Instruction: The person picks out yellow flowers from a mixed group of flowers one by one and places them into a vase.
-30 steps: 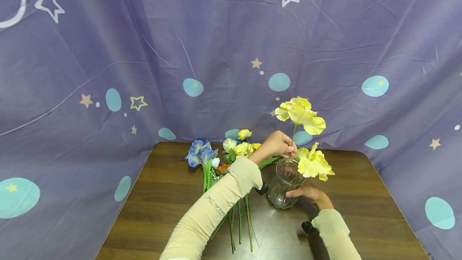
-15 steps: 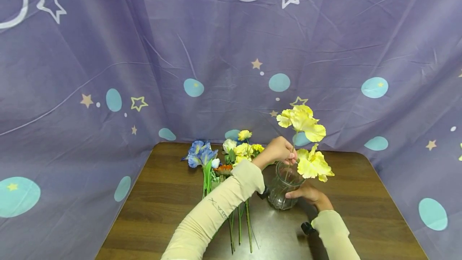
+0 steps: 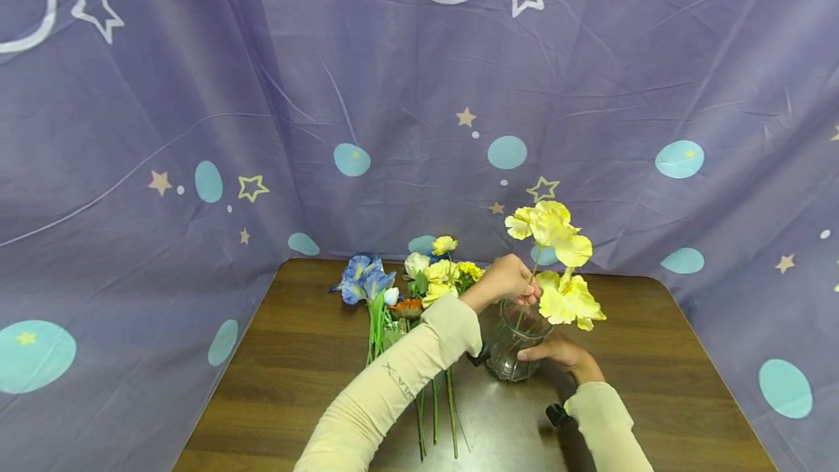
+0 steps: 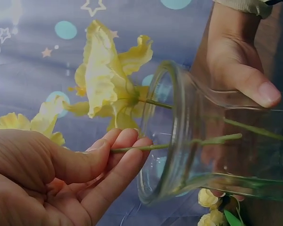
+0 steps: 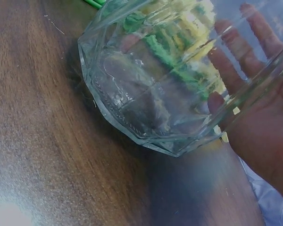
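Pinched yellow flower (image 3: 553, 228) stem enters ribbed glass vase (image 3: 514, 344)

Purple cloth backdrop (image 3: 367, 79) hangs behind and wraps both sides of the table, wrinkled, printed with teal dots, small tan stars, white outline stars and a white crescent at top. Dark brown wood-grain table (image 3: 295, 355) with rounded far corners. Soft glare on the near tabletop.

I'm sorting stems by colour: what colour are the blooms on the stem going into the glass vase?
Yellow flowers, pale green stem; the head view shows them best, above the vase.
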